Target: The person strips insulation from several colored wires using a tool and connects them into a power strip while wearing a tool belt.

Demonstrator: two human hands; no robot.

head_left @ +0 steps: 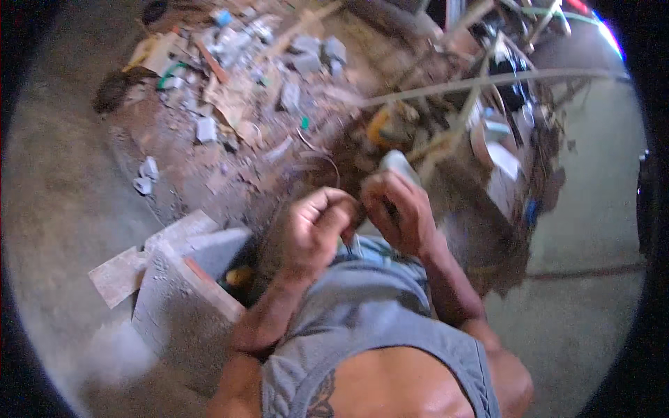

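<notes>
Item: thin wire (348,240), pinched between your hands above your lap. Left hand (317,230) fisted closed on it; right hand (398,212) clamped around a pale-handled tool (398,164). Work appears mid-way; floor rubble (230,83) beyond.

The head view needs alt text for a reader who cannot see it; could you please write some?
Seen from above, a person's left hand is a closed fist beside the right hand, which grips a pale object. Beyond lies a pile of rubble and scraps; grey slabs lie at left.
</notes>
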